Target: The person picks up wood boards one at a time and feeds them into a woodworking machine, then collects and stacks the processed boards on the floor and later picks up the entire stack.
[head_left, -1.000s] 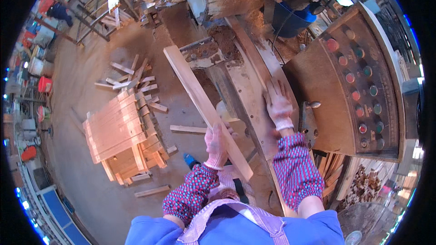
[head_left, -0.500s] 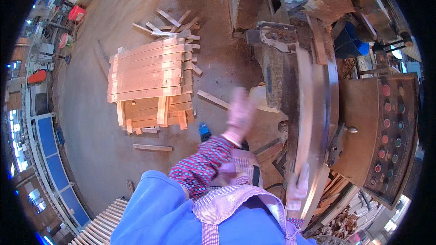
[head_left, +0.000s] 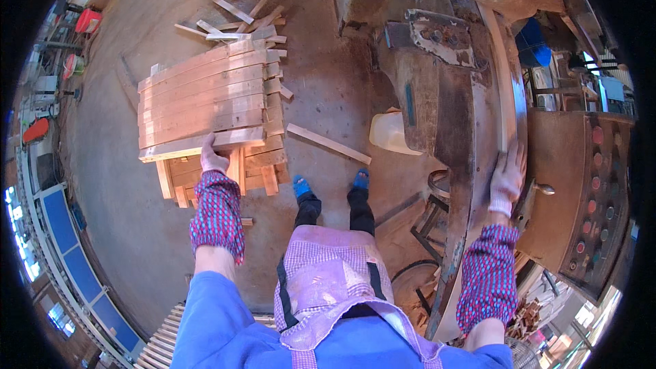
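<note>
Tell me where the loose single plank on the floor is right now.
In the head view, the loose plank lies slanted on the floor at centre, between the plank stack on its left and the machine on its right.

Left hand grips a plank on the stack; right hand rests on a long board.

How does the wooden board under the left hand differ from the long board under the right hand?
The front board under the left hand lies on a stack of boards on the floor; the long board under the right hand lies on the machine table. The front board looks straight and reddish, the long board paler and longer, running away from the person. Both are bare wood, each touched by one gloved hand.
</note>
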`<state>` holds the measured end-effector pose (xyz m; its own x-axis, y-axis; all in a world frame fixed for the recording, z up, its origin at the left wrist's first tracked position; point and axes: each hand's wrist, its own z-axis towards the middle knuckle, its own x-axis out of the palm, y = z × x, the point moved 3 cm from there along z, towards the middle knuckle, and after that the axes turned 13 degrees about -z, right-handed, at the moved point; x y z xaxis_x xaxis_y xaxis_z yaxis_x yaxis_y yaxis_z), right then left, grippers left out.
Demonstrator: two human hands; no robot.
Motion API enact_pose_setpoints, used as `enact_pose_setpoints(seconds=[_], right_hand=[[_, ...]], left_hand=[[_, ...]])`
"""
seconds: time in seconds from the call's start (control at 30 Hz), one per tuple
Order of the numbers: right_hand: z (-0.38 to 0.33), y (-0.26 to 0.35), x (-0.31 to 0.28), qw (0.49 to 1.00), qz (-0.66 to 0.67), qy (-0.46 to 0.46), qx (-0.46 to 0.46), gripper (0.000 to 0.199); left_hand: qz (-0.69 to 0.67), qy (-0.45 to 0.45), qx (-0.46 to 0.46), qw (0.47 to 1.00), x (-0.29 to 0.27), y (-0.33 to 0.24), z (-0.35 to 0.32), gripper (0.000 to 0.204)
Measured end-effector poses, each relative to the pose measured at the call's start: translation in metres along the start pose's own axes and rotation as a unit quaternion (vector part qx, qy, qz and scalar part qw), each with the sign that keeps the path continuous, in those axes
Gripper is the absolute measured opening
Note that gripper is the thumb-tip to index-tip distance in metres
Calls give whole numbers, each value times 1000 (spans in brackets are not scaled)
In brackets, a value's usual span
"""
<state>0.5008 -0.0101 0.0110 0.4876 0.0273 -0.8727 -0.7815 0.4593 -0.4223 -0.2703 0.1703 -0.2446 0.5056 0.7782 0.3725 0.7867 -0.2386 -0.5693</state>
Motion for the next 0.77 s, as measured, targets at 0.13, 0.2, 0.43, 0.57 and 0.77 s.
enact_pose_setpoints(seconds=[0.13, 0.2, 0.43, 0.57, 0.77], right_hand=[[40, 16, -34, 999, 3, -50, 6, 49], [41, 60, -67, 942, 322, -49, 86, 48], [-91, 167, -246, 792, 482, 176, -331, 79], [-160, 105, -233, 852, 480, 144, -153, 76], [-269, -14, -142, 951, 211, 219, 61, 86]], left_hand=[[-54, 40, 27, 997, 66, 14, -134, 16], [-80, 98, 18, 992, 86, 28, -217, 22], [17, 236, 1, 972, 154, 131, -423, 48], [12, 356, -85, 931, 183, 186, -464, 51], [110, 408, -159, 892, 231, 219, -474, 54]])
